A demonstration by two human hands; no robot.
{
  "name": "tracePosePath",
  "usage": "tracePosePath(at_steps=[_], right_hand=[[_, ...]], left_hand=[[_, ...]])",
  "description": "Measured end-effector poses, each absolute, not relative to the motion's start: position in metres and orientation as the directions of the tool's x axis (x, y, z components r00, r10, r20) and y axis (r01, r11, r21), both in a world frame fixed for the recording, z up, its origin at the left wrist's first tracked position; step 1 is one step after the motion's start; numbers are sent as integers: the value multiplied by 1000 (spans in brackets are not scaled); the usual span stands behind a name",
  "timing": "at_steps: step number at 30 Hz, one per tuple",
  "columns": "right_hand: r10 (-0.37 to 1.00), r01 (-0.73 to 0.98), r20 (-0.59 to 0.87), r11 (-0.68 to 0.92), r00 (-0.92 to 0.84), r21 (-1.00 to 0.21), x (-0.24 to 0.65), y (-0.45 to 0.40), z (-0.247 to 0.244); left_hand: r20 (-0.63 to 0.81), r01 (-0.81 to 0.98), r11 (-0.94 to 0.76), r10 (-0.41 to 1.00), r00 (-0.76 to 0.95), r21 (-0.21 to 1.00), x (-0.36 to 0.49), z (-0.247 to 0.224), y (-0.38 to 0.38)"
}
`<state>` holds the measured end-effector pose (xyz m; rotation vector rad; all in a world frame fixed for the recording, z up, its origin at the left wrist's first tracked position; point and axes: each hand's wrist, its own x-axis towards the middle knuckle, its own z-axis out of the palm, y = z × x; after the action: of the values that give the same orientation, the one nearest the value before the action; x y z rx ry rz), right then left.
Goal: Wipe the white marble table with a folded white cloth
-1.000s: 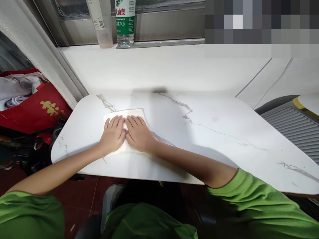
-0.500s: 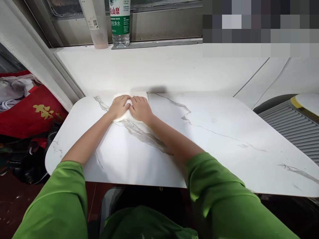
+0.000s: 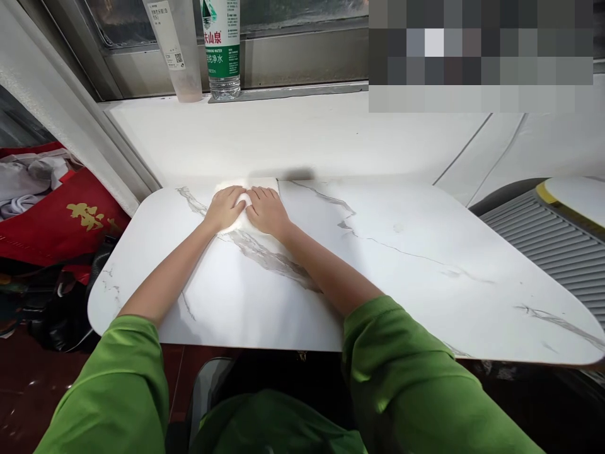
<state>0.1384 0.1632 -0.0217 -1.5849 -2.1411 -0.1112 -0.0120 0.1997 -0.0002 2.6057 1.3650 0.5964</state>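
Observation:
Both of my hands press flat, side by side, on a white cloth (image 3: 243,217) at the far edge of a white marble-patterned table (image 3: 401,271). My left hand (image 3: 225,208) covers the cloth's left part and my right hand (image 3: 265,210) its right part, fingers together and pointing away from me. Most of the cloth is hidden under the hands; only a strip shows between and beyond the fingers. My green sleeves fill the bottom of the view.
A white sill (image 3: 293,135) runs behind the table, with a green-labelled water bottle (image 3: 221,47) and a clear plastic cup (image 3: 176,50) by the window. A red bag (image 3: 70,214) with clothes lies at left. A grey ribbed unit (image 3: 558,246) stands at right.
My hands have slid the cloth away from me, from the table's near left area to its far edge. Over the last half second they have barely moved.

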Motion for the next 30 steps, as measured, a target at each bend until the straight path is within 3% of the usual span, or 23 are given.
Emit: tracePosePath(at_steps=[15,30], right_hand=[[850,893,419,419,-320,-166,168,22,-25],[862,887,412,409,-297,-216,175,67,-24]], left_hand=[[209,737,-622,783,586,265,0,2,46],[193,758,-568,823,534,323,18,5,85]])
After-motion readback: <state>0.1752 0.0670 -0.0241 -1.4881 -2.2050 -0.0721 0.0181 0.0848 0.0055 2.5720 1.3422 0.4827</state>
